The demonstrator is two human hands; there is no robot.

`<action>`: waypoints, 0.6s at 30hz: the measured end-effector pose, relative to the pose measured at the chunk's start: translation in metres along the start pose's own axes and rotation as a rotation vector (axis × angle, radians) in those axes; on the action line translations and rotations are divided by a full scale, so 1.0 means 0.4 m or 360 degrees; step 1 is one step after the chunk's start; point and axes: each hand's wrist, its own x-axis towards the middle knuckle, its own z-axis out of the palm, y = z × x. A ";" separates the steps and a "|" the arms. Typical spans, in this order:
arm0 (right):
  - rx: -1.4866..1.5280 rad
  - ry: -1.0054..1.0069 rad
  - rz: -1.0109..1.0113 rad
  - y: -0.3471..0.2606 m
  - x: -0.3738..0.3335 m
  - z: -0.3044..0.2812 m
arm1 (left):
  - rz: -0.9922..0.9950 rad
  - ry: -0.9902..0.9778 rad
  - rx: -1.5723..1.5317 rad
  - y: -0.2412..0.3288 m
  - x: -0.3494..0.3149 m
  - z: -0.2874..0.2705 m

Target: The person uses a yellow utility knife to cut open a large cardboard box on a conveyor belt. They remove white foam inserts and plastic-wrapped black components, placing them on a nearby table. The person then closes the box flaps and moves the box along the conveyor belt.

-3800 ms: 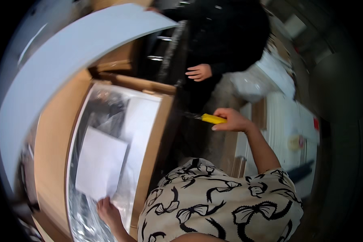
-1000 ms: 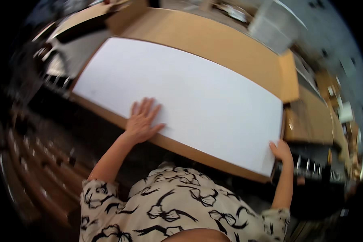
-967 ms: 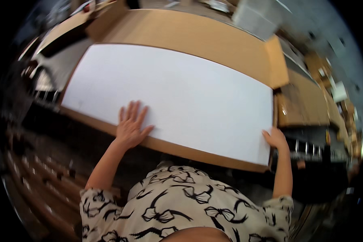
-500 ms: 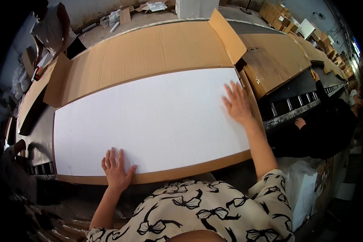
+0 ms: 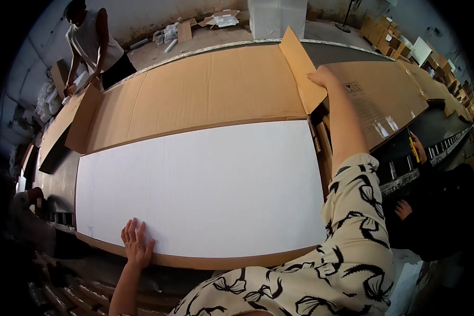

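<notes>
A long white sheet (image 5: 205, 195) lies in an open cardboard box (image 5: 221, 262), whose brown rim shows along the near side. My left hand (image 5: 137, 245) rests on the sheet's near left edge, its fingers spread. Reaching far to the right, my right hand (image 5: 321, 78) has its fingers bent over the edge of the upright end flap (image 5: 303, 79); the flap partly hides them. Beyond the sheet, the box's wide cardboard lid (image 5: 195, 87) lies folded back.
On the right, more flattened cardboard (image 5: 382, 100) lies on the line, beside a person's hand with a yellow cutter (image 5: 414, 146). Another person (image 5: 92, 45) stands at the far left by a smaller flap (image 5: 84, 118). Stacked cartons (image 5: 387, 37) are at the back right.
My right hand has left the white sheet and moved up and away to the end flap. My left hand remains at the near edge. The view has shifted.
</notes>
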 end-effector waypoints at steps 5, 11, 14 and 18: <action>0.0264 -0.0026 -0.0149 0.011 -0.111 0.008 | -0.0055 -0.0004 -0.0016 0.022 0.005 -0.015; 0.0604 0.0006 0.0210 0.126 -0.433 0.110 | -0.0139 0.0041 -0.0062 0.011 -0.025 0.018; 0.0613 0.0505 -0.0824 0.293 -0.573 0.262 | -0.0092 -0.0019 -0.0037 0.026 0.037 -0.006; 0.0850 0.0133 -0.0431 0.187 -0.738 0.199 | -0.0109 0.0217 0.0119 0.004 -0.035 0.015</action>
